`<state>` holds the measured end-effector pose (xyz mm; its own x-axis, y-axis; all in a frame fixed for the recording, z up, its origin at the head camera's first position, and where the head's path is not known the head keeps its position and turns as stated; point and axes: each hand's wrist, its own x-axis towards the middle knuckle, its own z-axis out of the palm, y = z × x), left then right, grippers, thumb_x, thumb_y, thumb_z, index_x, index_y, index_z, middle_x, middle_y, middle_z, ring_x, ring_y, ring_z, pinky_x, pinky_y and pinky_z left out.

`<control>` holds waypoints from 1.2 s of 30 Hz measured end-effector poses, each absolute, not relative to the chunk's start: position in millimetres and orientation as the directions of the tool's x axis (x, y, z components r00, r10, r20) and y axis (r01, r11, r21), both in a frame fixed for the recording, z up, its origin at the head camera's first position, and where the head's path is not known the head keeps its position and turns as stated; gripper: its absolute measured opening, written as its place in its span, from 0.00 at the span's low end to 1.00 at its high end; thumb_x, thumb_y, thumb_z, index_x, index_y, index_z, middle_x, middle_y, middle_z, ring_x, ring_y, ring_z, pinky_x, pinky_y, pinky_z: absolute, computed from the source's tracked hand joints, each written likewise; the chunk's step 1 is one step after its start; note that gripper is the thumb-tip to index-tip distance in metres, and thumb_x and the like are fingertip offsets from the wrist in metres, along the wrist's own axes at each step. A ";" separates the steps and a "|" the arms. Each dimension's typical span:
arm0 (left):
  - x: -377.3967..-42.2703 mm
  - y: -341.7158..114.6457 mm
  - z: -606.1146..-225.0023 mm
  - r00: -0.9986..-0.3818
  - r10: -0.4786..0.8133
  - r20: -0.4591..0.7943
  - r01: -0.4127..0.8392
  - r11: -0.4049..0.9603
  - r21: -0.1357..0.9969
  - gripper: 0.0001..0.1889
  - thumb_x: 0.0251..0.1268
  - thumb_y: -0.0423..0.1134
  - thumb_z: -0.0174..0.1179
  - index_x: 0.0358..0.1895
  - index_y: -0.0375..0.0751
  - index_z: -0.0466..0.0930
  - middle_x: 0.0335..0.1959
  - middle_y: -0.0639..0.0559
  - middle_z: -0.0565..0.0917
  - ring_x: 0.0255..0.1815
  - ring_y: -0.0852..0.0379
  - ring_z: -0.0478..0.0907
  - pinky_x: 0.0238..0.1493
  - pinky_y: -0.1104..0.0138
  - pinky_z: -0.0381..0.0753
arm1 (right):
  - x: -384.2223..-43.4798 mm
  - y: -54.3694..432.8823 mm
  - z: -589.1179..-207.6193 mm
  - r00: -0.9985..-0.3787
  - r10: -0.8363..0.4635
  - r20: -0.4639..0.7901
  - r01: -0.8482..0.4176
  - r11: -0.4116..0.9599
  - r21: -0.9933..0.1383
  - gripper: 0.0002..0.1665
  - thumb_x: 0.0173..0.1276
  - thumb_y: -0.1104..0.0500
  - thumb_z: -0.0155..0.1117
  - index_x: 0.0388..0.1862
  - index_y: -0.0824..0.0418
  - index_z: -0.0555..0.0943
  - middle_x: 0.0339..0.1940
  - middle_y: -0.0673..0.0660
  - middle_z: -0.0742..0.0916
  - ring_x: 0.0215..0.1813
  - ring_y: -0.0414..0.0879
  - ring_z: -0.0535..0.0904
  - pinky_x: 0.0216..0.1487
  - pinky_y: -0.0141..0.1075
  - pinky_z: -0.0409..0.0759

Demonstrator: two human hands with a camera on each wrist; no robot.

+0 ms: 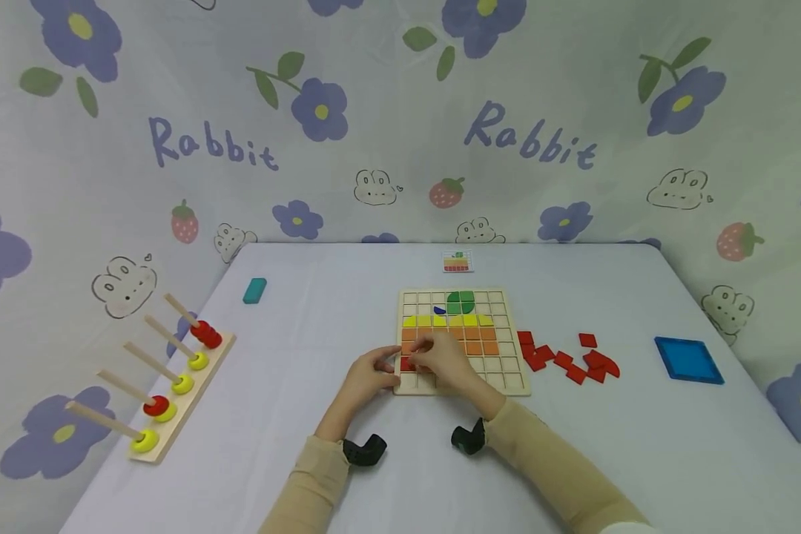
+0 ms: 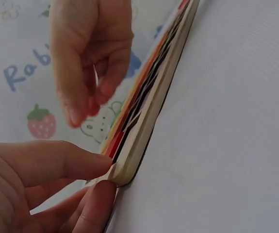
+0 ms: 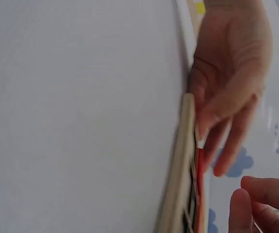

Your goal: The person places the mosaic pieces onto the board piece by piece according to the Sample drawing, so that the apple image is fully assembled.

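A wooden grid board point(image 1: 515, 382) lies in front of me, with green, blue, yellow and orange pieces set in it. My left hand point(image 1: 367, 374) grips its near left edge; in the left wrist view the thumb point(image 2: 88, 164) lies on top, by a red tile point(image 2: 114, 144) in the grid. Over the board's left part is my right hand point(image 1: 443, 357), its fingers covering some cells. Seen from the left wrist, the right hand point(image 2: 93, 48) pinches a small red tile point(image 2: 93, 106) at its fingertips, mostly hidden, above the surface.
Loose red tiles point(image 1: 576, 374) lie right of the board, some overlapping. A blue tray point(image 1: 689, 360) sits farther right. Behind the board is a small pattern card point(image 1: 457, 261). At left stand a peg rack with rings point(image 1: 182, 383) and a teal block point(image 1: 254, 291).
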<state>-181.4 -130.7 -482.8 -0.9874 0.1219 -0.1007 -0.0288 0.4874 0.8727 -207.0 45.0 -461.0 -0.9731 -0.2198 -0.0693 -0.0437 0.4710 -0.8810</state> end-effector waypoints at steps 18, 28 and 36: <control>-178.0 -152.2 -479.8 -0.993 0.037 -0.115 -0.081 0.498 0.863 0.30 0.43 0.26 0.62 0.58 0.43 0.75 0.34 0.48 0.79 0.35 0.55 0.72 0.30 0.68 0.73 | -221.5 213.3 -434.6 -0.978 0.187 -0.094 0.147 0.295 -0.944 0.24 0.62 0.55 0.63 0.52 0.68 0.77 0.38 0.57 0.82 0.38 0.52 0.81 0.35 0.31 0.80; -182.1 -143.2 -485.3 -0.991 0.076 -0.106 -0.057 0.482 0.874 0.30 0.43 0.26 0.63 0.57 0.41 0.75 0.32 0.48 0.79 0.31 0.56 0.71 0.28 0.69 0.72 | -241.1 307.6 -493.1 -0.928 0.361 -0.090 0.209 0.305 -0.929 0.27 0.62 0.46 0.62 0.54 0.61 0.75 0.44 0.58 0.82 0.36 0.42 0.80 0.32 0.27 0.78; -187.5 -133.8 -492.3 -0.988 0.120 -0.102 -0.035 0.465 0.884 0.30 0.44 0.27 0.63 0.58 0.41 0.75 0.32 0.49 0.79 0.31 0.57 0.71 0.27 0.68 0.72 | -216.3 309.4 -463.6 -0.908 0.309 -0.284 0.394 0.393 -0.831 0.30 0.64 0.55 0.60 0.62 0.66 0.69 0.57 0.70 0.74 0.45 0.53 0.74 0.26 0.20 0.70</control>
